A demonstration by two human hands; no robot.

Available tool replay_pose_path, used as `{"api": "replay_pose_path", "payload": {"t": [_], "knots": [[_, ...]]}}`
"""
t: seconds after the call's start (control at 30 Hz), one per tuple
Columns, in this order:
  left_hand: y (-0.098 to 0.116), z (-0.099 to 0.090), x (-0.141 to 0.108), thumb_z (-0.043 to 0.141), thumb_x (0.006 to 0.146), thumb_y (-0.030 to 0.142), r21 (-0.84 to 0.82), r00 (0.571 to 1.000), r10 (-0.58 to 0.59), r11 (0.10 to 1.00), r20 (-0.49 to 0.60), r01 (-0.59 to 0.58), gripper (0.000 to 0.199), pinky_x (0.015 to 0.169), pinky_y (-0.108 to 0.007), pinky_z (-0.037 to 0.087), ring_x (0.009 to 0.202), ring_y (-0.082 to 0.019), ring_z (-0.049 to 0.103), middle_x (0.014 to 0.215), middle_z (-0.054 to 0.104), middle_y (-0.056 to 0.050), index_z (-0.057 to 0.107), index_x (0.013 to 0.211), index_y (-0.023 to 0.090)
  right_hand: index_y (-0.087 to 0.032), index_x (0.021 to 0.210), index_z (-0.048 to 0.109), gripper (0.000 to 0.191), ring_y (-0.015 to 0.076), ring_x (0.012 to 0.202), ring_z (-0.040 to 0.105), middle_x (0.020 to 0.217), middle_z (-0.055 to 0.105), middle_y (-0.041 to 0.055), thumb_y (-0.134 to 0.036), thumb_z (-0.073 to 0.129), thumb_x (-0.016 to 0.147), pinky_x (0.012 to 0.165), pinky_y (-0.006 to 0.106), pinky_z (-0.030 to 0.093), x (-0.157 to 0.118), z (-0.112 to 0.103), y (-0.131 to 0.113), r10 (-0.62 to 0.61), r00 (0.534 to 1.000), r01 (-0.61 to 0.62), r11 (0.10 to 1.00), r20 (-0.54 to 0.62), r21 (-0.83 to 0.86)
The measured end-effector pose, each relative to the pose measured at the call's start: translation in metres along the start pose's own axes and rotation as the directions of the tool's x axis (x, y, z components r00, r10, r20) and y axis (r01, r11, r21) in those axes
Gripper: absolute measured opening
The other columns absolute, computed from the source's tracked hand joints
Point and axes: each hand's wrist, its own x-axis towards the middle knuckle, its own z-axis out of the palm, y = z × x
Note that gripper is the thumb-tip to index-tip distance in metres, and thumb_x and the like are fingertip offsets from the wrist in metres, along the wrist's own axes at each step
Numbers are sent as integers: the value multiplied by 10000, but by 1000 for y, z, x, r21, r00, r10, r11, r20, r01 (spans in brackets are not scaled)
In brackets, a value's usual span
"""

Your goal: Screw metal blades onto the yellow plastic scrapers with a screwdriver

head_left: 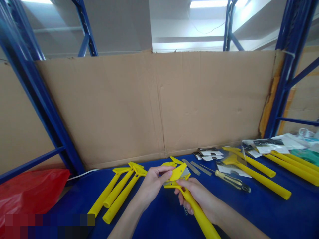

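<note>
My left hand (153, 183) pinches a flat yellow cover plate (177, 172) between thumb and fingers. Beneath it, my right hand (199, 196) grips a yellow scraper (200, 217) near its head, thumb on top. A strip of grey metal blade (185, 172) shows between the plate and the scraper's head. Just behind the hands lie more yellow plates (176, 160) and loose metal blades (191, 167). A small shiny metal piece (185, 210) peeks out below my right hand; I cannot make out what it is.
Several yellow scraper handles (122, 200) lie left on the blue table (154, 222). To the right are a screwdriver (233, 182), more scrapers (264, 179) and packaging cards (210, 152). A cardboard panel (159, 109) and blue rack posts (286, 73) stand behind; a red bag (32, 187) sits left.
</note>
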Motion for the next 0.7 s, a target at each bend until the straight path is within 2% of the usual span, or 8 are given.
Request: {"api": "replay_pose_path", "payload": {"t": [0.1,0.23,0.4,0.57,0.7], "knots": [[-6,3,4,746,626,324,-20,997,14,1000,-76,-16,220,760,-305,455,781,-203,612,821,704,-67,734,764,152,-140,666,579,257,59,250,409,394,542,-25,-329,480,808,285,163,295,-1,2,0,3,1000,-3,1000,-29,-3],[-12,10,5,743,635,328,-39,993,19,999,-116,-23,199,765,-318,475,784,-214,632,789,712,-76,723,716,147,-139,659,584,272,58,253,404,397,537,-24,-308,449,824,286,166,300,-1,4,0,-15,997,15,1000,-76,-10],[-18,20,3,679,718,344,-53,995,26,998,-94,-31,278,859,-343,478,917,-236,657,983,732,-87,739,922,166,-148,659,569,261,52,271,408,407,531,-31,-316,458,825,295,159,304,-2,4,-1,-29,995,28,1000,-95,-11],[-21,20,2,624,770,347,27,995,76,997,-62,-75,274,846,-348,497,910,-239,669,957,741,-81,741,928,157,-147,656,572,256,53,275,407,409,524,-31,-308,447,812,295,164,308,-2,4,-1,3,996,-5,1000,-91,-21],[-20,19,0,587,796,335,70,995,89,994,-35,-87,287,827,-355,511,875,-232,678,963,742,-80,731,960,149,-142,665,592,190,54,277,389,421,521,-34,-288,493,735,295,177,298,1,1,2,-7,1000,9,997,-30,71]]}}
